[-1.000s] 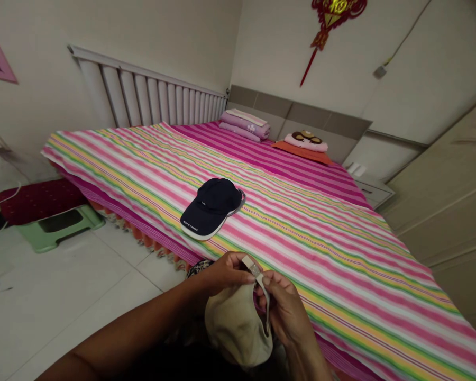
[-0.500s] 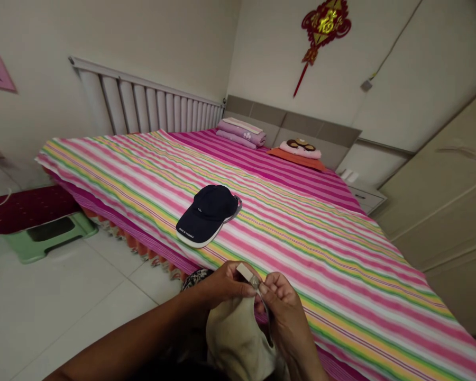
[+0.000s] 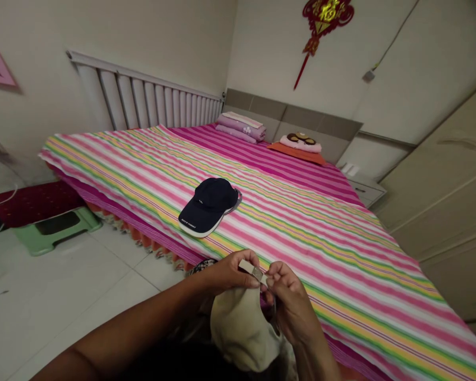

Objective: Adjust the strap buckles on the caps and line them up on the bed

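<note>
- Both hands are handling the strap [image 3: 246,265] of a beige cap [image 3: 241,328] at its small buckle [image 3: 257,273]; the step in hand appears to be fastening or adjusting that strap.
- The next move is likely calling for a steady pinch on one side of the buckle and a careful pull or push of the strap on the other; slipping out of the fingers is seeming the main risk.
- The left hand [image 3: 234,272] is pinching the strap, its thumb and fingers closed about the pale end, just left of the buckle.
- The right hand [image 3: 293,296] is pinching at the buckle's other side, thumb and forefinger nearly together, the remaining fingers curling loosely.
- The buckle is sitting between the two pinches, while the cap's crown is hanging below both hands.
- A navy cap [image 3: 208,206] is lying beyond them on the bed [image 3: 341,254], apart from the fingers.
</note>
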Available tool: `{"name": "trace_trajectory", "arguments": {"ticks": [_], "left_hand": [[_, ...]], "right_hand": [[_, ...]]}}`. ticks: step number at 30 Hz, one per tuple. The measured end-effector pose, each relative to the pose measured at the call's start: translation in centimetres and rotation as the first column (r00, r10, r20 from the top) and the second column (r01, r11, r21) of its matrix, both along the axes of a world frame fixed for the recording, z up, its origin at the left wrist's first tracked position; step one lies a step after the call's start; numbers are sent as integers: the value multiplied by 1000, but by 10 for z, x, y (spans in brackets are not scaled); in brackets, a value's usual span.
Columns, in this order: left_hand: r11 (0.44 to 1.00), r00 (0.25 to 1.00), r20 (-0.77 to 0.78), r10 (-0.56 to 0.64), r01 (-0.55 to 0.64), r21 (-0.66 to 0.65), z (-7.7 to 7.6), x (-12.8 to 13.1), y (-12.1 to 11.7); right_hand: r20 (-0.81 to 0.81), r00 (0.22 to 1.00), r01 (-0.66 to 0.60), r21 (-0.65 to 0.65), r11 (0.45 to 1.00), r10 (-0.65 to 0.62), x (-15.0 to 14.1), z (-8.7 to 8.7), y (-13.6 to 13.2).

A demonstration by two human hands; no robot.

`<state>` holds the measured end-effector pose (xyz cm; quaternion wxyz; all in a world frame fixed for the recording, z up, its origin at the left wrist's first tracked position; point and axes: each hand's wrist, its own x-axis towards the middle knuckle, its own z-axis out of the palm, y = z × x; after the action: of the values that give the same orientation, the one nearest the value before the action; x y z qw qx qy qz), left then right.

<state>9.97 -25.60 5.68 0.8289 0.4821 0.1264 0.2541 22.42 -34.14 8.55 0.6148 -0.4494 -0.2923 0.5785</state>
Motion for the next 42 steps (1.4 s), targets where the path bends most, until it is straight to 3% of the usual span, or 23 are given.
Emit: {"name": "trace_trajectory", "arguments": {"ticks": [4, 9, 12, 16, 19, 21, 28, 36, 42], "left_hand": [[1000, 999, -29, -16, 17, 5, -1, 2, -3], [994, 999, 0, -32, 32, -105, 6, 5, -8], [993, 997, -78, -5, -5, -121, 12, 8, -11], [988, 998, -62, 13, -22, -155, 17, 8, -12], [984, 998, -23, 50, -53, -168, 20, 6, -11], [986, 998, -24, 57, -60, -155, 22, 5, -10], [994, 998, -58, 18, -24, -110, 31, 7, -16], [990, 998, -52, -25, 17, -137, 27, 5, -26], [995, 997, -63, -46, 41, -86, 27, 8, -27]], "right_hand": [[8, 1000, -10, 22, 1000, 9, 3, -2, -4], [69, 998, 9, 42, 999, -12, 5, -1, -10], [92, 996, 7, 55, 998, -12, 8, 2, -13], [131, 985, -113, 2, 994, 112, 19, -2, -21], [226, 934, -276, -33, 961, 276, 31, -13, -29], [263, 912, -315, -37, 948, 314, 36, -20, -35], [217, 965, -148, -10, 989, 147, 34, -15, -43], [361, 926, -77, -108, 991, 111, 27, -4, -44], [386, 917, -61, -108, 992, 99, 28, 3, -40]]}}
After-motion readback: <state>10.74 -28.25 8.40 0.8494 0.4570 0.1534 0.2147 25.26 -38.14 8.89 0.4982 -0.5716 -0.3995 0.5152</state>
